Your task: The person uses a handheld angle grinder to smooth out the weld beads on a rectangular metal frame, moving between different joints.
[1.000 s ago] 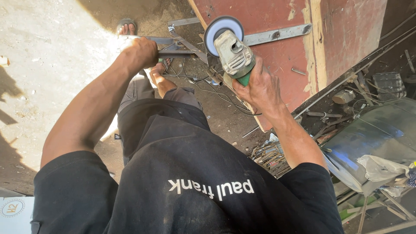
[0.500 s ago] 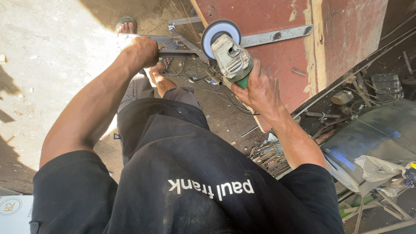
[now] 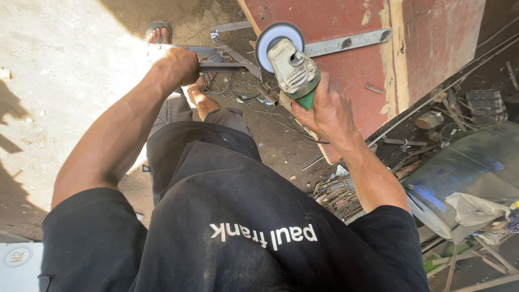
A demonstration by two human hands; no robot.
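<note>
The person's right hand (image 3: 324, 111) is closed around the green handle of a grinder (image 3: 292, 67), just right of the middle near the top of the frame. The grinder is grey, and its round disc (image 3: 279, 44) points up toward the top of the frame. The disc sits in front of a big red board (image 3: 346, 21) that fills the upper right. A flat grey metal strip (image 3: 348, 42) lies across the red board, just beside the disc. The person's left hand (image 3: 175, 65) is at the upper left of the middle, wrapped tight around a metal bar (image 3: 221, 66). The bar reaches to the right toward the grinder, and more metal pieces join it there. A foot in a sandal (image 3: 158, 33) shows just above the left hand, on the sunny ground (image 3: 65, 65). The person wears a black shirt (image 3: 238, 232) that fills the bottom of the frame. At the right side lies a heap of scrap metal (image 3: 465, 157), with a bundle of wire (image 3: 335, 194) near the right arm.
</note>
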